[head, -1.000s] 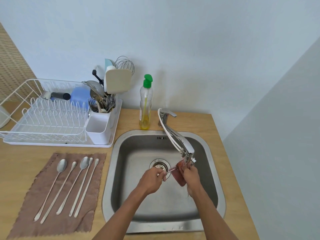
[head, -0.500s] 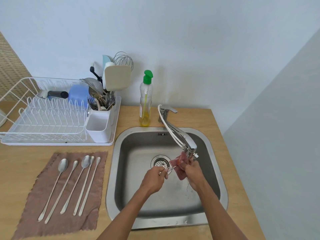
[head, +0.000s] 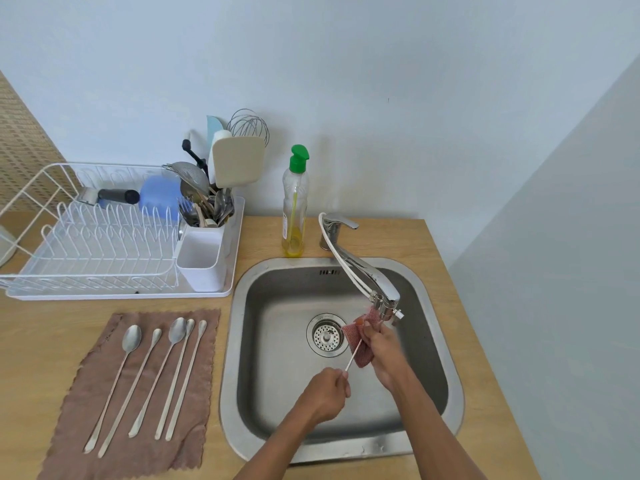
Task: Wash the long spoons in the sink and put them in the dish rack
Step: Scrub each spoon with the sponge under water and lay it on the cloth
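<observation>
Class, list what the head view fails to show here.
- Spoon bowl: head view, wrapped in red cloth.
- Spoon handle end: inside left hand.
- Water from tap: too faint, head view.
- Dish rack left end: cut by frame edge.

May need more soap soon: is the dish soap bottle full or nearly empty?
Nearly empty. The dish soap bottle shows yellow liquid only near its base; the clear body above it looks empty.
</observation>
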Motion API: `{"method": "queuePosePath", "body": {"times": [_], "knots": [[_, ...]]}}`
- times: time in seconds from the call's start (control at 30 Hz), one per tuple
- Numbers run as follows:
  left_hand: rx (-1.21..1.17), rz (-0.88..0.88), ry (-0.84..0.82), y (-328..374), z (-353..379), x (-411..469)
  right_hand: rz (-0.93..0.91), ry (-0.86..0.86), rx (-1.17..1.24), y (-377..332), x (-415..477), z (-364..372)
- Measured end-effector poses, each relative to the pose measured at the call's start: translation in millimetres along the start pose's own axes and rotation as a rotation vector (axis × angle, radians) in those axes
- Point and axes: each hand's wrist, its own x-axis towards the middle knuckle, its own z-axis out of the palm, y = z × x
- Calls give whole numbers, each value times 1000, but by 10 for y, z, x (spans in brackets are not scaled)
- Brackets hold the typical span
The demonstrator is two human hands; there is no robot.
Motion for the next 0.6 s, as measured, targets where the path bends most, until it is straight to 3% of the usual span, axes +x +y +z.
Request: {"method": "queuePosePath", "body": {"times": [0.23, 0.5, 0.6], "knots": [[-173, 6, 139, 55, 195, 33, 14, -47, 43, -60, -63, 17], [-112, -103, -155, 14, 108, 15, 7, 43, -24, 46, -14, -63], [-59, -99, -121, -31, 105, 34, 6, 10, -12, 12, -29, -70]]}}
